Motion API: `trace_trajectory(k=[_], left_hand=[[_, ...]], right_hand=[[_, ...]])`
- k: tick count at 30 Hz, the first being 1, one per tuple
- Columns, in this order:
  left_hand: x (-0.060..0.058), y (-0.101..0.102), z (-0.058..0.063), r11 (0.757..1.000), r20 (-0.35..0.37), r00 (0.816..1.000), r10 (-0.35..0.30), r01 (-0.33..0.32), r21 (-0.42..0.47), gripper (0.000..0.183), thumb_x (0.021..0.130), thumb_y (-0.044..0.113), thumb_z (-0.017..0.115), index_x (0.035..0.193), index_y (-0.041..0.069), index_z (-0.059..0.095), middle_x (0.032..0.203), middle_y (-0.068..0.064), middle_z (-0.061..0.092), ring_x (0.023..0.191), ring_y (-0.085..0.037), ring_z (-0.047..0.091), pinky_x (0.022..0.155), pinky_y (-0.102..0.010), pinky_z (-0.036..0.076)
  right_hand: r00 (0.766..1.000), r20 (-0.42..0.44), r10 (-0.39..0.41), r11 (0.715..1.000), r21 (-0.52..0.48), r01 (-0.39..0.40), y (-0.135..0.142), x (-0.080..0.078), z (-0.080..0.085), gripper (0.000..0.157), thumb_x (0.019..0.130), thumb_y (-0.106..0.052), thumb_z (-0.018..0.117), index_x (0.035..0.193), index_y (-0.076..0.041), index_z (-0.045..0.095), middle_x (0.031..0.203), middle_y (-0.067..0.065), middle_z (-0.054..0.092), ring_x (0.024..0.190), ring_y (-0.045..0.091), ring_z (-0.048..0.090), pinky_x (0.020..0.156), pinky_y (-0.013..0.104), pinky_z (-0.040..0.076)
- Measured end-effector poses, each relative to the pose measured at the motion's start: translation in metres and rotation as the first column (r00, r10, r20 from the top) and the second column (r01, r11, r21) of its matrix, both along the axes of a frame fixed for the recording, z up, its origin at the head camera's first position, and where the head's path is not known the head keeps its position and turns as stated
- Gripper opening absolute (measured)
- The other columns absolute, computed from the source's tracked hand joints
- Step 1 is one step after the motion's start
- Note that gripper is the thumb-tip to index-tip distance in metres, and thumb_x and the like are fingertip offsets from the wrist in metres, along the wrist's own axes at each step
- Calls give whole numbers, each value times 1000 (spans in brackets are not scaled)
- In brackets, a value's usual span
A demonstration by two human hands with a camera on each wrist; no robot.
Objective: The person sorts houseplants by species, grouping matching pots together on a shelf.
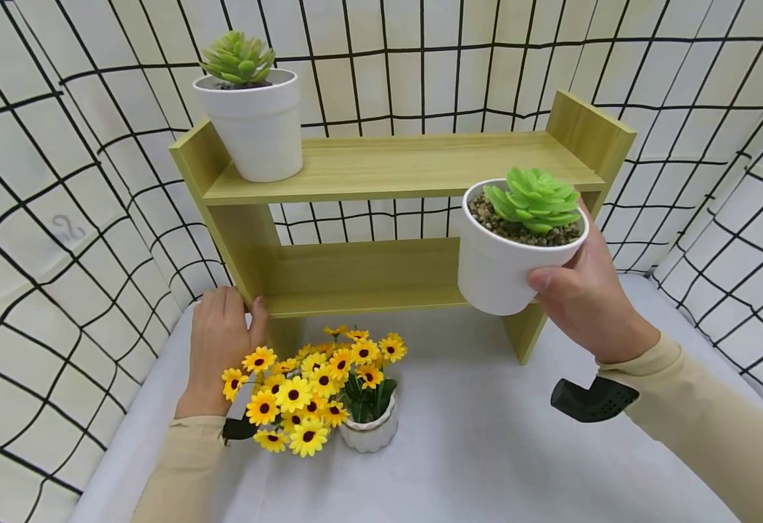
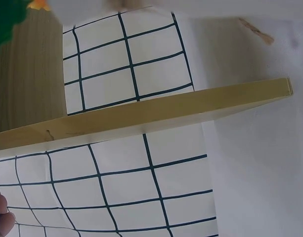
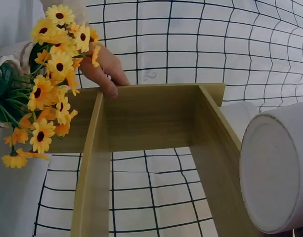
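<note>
Head view: I have the right hand (image 1: 584, 305) gripping a white succulent pot (image 1: 495, 261), thumb on its near wall, other fingers mostly hidden behind. The pot sits just in front of the right half of the two-tier wooden shelf's upper board (image 1: 414, 160), overlapping its front edge; its vertical axis leans slightly. From the right hand, the board's right end lies up and beyond; the left hand is much farther from it. Depth gap between pot and board: cannot tell. A second succulent pot (image 1: 270, 138) stands at the board's left end. The left hand (image 1: 221, 338) holds the left side panel (image 1: 198, 189), thumb at the front edge, fingers outside. Yellow daisies (image 1: 309, 392) overlap that wrist.

Left wrist view: I see the panel edge crossing and fingertips (image 2: 0, 217) at lower left; grip not readable here.

Right wrist view: the held pot's base faces me at right, overlapping a shelf board; I cannot judge contact.
</note>
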State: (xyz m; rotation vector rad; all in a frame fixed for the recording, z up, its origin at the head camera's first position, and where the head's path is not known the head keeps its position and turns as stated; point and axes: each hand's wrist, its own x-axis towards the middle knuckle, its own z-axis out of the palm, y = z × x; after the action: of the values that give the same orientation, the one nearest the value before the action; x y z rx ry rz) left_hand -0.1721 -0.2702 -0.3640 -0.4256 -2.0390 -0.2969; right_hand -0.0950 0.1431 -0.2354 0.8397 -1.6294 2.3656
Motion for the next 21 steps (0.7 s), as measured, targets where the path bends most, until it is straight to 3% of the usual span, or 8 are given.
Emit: trace_trajectory(k=[4,11,21], left_hand=[[0,0,0,1000,6,1000,5,-5,3,40,99,29,46,80,-6,52,71,-20,50,68,-35,44,62,-42,30],[0,0,0,1000,5,1000,2,-2,5,39,99,28,47,81,-6,52,71,-20,50,67,-35,43,62,-41,30],[-1,-1,0,1000,-12,1000,-5,5,5,41,100,29,45,80,-6,52,71,-20,50,67,-35,43,61,-42,30]], right_hand=[[999,-41,-14,999,-37,12,0,-7,14,75,80,-1,75,146,-10,42,141,11,55,129,24,53,106,36,50],[994,-61,-92,996,5,92,-4,-13,49,65,83,7,55,142,-14,43,144,11,51,134,26,46,111,40,40],[977,-28,-211,972,104,213,-4,-27,84,59,86,1,64,139,-15,43,142,7,51,132,26,45,111,43,39]])
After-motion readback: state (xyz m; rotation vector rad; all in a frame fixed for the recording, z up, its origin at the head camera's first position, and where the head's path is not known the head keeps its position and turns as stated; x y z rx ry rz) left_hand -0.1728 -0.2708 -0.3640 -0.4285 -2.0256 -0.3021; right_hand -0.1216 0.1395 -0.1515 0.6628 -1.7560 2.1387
